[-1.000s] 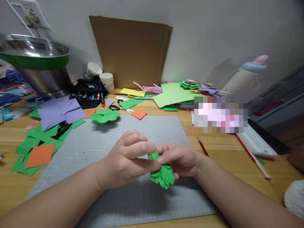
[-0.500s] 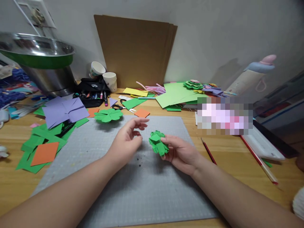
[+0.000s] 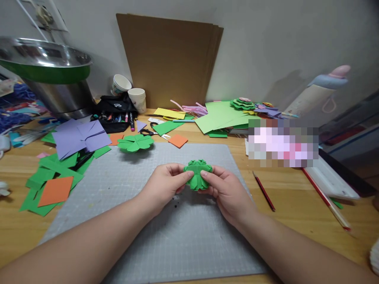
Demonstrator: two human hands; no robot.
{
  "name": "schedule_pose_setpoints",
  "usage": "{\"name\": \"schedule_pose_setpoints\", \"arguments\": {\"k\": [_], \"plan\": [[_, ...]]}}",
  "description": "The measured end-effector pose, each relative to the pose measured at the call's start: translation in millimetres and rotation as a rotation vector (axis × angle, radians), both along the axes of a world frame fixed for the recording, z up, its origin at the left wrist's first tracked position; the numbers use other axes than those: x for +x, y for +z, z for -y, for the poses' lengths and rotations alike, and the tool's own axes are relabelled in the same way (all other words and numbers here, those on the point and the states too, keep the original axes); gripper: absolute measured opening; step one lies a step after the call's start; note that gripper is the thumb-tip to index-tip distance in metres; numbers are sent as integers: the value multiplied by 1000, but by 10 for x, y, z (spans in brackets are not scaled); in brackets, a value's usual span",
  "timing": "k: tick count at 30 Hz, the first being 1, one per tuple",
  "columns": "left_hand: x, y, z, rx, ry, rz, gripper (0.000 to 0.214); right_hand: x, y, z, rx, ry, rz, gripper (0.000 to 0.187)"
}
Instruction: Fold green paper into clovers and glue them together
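Between my two hands, above the grey cutting mat point(image 3: 142, 244), is a small green folded paper flower point(image 3: 197, 182). My left hand point(image 3: 167, 179) pinches its left side, thumb on the front face. From the right, my right hand point(image 3: 226, 185) grips it the same way, the thumb pressed near its middle. The fingers behind the flower are mostly hidden. A larger green paper flower point(image 3: 135, 143) rests at the mat's far left edge. By the mat's far edge lies an orange paper square point(image 3: 178, 141).
Green paper scraps point(image 3: 35, 181), an orange square point(image 3: 56, 191) and a purple folded paper point(image 3: 71, 140) lie left. Scissors point(image 3: 146, 132), a black pen pouch point(image 3: 114, 112) and paper cups point(image 3: 137, 99) stand behind. A dark red pencil point(image 3: 263, 191) lies right of the mat.
My left hand, empty before, has moved right and taken hold of the flower's left side. The flower is turned more squarely towards me, and my right hand still holds it.
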State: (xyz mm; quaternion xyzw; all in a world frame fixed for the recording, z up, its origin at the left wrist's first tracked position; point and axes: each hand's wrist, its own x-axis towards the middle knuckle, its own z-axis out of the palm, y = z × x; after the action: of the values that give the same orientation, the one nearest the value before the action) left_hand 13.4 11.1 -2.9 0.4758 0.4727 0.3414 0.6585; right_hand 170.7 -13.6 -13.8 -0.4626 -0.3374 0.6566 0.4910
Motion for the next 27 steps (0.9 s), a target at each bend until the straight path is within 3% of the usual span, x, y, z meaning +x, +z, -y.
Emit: {"name": "schedule_pose_setpoints", "arguments": {"k": [11,20,24,26,27], "plan": [[-52,78,-38,114,-6,-157,16,81,7,-35,-110,156,-43,22],[-24,-19,5,215,-37,-186,19,40,-20,-31,-39,100,-20,25],[-115,203,37,366,-71,-480,34,26,-27,-27,-33,70,-48,23],[-337,387,27,458,0,-704,65,28,-23,-29,-50,67,-53,23],[-510,475,15,455,33,-853,67,31,-22,-31,-57,65,-54,23]]}}
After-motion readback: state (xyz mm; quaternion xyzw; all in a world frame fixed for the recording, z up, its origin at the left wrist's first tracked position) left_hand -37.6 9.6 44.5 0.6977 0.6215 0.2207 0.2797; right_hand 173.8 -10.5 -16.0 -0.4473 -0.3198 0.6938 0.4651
